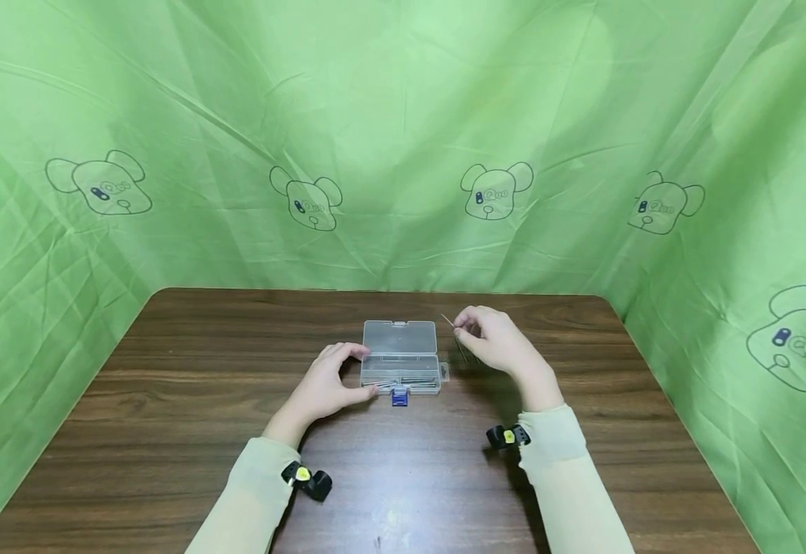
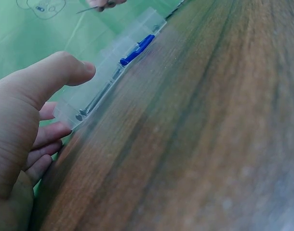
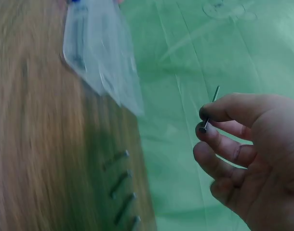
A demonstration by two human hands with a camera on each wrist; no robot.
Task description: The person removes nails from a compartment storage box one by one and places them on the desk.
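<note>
Table's side edges (image 1: 664, 412) well beyond box (image 1: 400, 338)

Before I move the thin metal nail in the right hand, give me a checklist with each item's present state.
1. Thin metal nail secured: ok; the right hand pinches it between thumb and finger.
2. Transparent plastic lid of the clear rectangular plastic box open: ok, swung to the back.
3. Left hand at the box: ok, it spans the left end.
4. Blue plastic latch undone: ok, it sits at the front, apart from the lid.
5. Brown wood-grain tabletop free of loose metal nails: not ok; several lie right of the box.
6. Enough space inside the box: cannot tell; it shows too small to judge.
</note>
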